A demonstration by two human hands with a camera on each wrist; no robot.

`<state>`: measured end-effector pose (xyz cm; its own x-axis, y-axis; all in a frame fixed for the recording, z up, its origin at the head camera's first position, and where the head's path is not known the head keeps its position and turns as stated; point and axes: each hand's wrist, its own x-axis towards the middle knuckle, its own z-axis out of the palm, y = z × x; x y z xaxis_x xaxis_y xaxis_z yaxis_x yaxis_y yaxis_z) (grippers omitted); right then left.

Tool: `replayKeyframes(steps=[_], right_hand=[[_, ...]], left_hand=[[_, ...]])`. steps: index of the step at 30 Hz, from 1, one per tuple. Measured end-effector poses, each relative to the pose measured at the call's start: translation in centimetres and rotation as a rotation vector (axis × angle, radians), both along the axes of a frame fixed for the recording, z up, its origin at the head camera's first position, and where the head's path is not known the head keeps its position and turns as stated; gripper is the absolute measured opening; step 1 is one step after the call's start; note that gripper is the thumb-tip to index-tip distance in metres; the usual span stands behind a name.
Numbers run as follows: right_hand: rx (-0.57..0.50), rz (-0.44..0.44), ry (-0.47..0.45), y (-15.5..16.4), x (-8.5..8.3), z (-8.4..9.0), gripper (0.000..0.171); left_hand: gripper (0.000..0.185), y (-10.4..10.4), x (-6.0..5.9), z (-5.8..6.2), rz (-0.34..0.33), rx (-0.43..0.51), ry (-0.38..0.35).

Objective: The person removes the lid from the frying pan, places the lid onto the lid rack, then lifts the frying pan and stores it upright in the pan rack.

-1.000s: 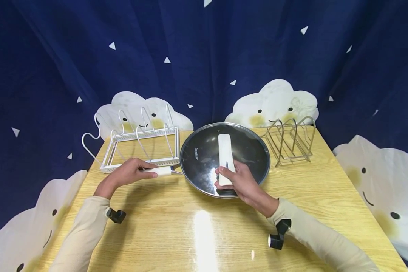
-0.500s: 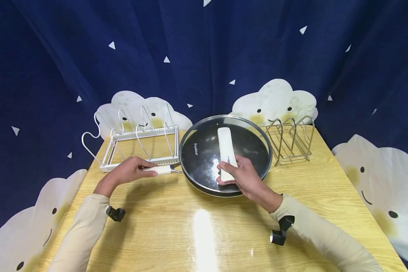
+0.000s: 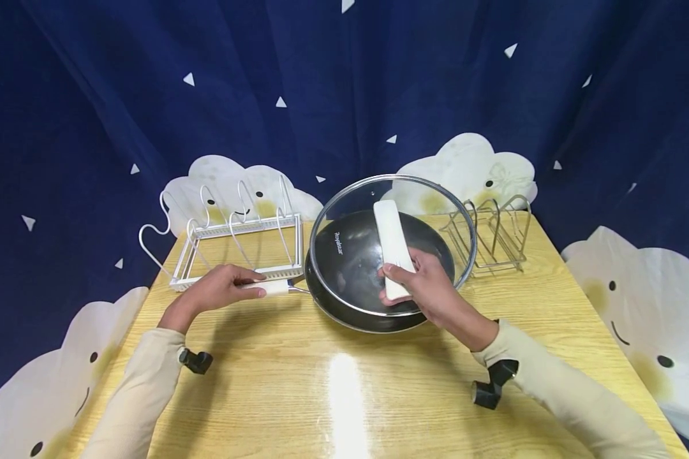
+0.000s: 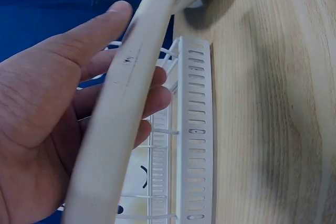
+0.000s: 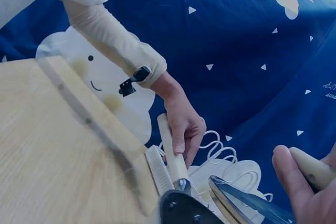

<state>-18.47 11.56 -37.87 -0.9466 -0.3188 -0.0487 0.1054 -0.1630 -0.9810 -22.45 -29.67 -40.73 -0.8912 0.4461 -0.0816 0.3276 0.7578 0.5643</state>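
Observation:
A dark wok (image 3: 373,322) with a cream handle (image 3: 272,287) stands on the table in the head view. My left hand (image 3: 221,290) grips that handle, fingers curled round it, as the left wrist view also shows. Above the wok hangs a round glass lid (image 3: 350,191) with a metal rim, tilted and apart from the wok at its far side. My right hand (image 3: 427,287) holds the lid by its long white handle (image 3: 392,239), thumb on top. In the right wrist view, the lid's edge (image 5: 252,203) shows beside the wok (image 5: 186,211).
A white wire rack (image 3: 235,277) stands at the left, just behind the wok's handle. At the right, a smaller metal rack (image 3: 494,255) stands close to the lid's right edge. A dark blue curtain (image 3: 344,95) hangs behind the wooden table (image 3: 275,382).
My right hand has raised the lid off the wok, moving it up and slightly right, so the wok's inside shows below it. My left hand has stayed on the wok's handle.

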Motion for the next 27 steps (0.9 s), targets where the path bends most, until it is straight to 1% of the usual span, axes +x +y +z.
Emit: replayKeyframes(steps=[5,10,13,17,22,27], right_hand=[[0.032,-0.014,0.022,0.8,-0.2,0.9,0.041],[0.076,-0.036,0.032,1.8,-0.3,1.9,0.043],[0.108,-0.040,0.047,2.4,-0.2,2.6,0.042],[0.130,-0.032,0.070,3.3,-0.1,3.5,0.039],[0.157,-0.042,0.095,4.5,0.3,4.3,0.037],[0.161,-0.054,0.129,5.7,0.4,5.2,0.029]], left_hand=[[0.043,0.7,0.1,0.6,0.016,0.021,0.072],[0.036,2.1,-0.1,1.6,-0.005,0.085,0.180],[0.035,3.2,-0.2,2.1,-0.003,0.122,0.223],[0.033,4.6,-0.6,2.4,-0.001,0.166,0.229],[0.029,6.2,-1.4,2.2,-0.027,0.229,0.238],[0.028,8.1,-2.3,2.0,-0.050,0.311,0.246]])
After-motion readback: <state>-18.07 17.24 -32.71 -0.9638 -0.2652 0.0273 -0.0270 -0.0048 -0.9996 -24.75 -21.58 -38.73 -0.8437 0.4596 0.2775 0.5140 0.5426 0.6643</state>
